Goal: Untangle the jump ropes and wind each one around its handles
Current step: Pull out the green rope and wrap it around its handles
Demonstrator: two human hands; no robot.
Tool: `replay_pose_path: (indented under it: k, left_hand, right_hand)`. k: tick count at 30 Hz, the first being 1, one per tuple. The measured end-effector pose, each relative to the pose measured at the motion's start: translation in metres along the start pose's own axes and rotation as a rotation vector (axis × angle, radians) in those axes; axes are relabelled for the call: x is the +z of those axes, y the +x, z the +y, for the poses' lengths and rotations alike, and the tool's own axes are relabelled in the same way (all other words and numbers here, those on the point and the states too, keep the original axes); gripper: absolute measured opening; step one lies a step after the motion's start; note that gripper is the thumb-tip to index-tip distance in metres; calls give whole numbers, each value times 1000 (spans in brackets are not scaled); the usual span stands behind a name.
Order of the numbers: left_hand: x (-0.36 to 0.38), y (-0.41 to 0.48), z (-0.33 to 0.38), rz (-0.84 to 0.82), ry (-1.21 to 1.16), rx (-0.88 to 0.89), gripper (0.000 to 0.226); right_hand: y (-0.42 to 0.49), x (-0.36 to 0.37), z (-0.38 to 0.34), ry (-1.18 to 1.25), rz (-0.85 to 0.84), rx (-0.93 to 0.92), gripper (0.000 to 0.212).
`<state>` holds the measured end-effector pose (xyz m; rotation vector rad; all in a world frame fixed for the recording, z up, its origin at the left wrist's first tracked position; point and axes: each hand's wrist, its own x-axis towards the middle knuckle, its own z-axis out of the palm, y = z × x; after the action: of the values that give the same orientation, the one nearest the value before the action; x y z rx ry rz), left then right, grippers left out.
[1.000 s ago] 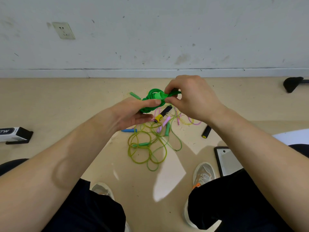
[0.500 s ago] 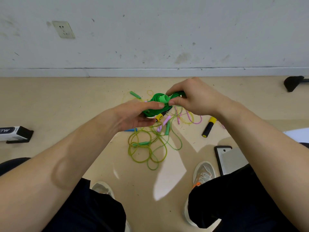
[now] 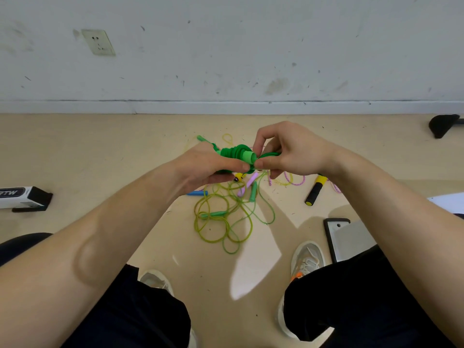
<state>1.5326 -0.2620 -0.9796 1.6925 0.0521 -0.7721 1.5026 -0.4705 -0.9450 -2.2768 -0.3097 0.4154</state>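
The left hand curls around the green jump rope, whose cord is wound in coils on its paired handles. The bundle is held above the floor near the middle of the view. At 3 o'clock of the bundle, the right hand pinches the loose cord end between thumb and forefinger, just beside the handle tip. At 6 o'clock below the hands, a tangle of yellow-green ropes lies on the floor. A black-and-yellow handle lies at 4 o'clock.

I see a wall socket upper left, and a black-and-white box on the floor. A phone lies beside the right sneaker.
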Motion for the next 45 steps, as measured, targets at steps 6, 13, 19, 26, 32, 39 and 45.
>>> replay_pose_path:
  k: [6, 13, 19, 26, 32, 39, 45]
  left_hand:
    - [-5, -8, 4, -120, 49, -30, 22]
    - [1, -17, 9, -260, 31, -47, 28]
    - [-2, -24, 13, -352, 143, -35, 18]
    - [-7, -25, 14, -269, 227, -4, 21]
    - [-7, -24, 13, -228, 212, -13, 19]
    - [-1, -18, 3, -205, 146, -21, 20]
    - [-1, -17, 1, -193, 150, -28, 18]
  right_hand:
    - [-6, -2, -4, 207, -169, 119, 3]
    - [-8, -9, -3, 369, -191, 207, 7]
    - [-9, -1, -2, 458, -216, 250, 11]
    - [-9, 7, -6, 538, -202, 254, 10]
    - [-8, 10, -7, 567, -127, 251, 12]
    - [-4, 21, -2, 565, -90, 327, 16]
    - [-5, 20, -1, 612, -143, 312, 16]
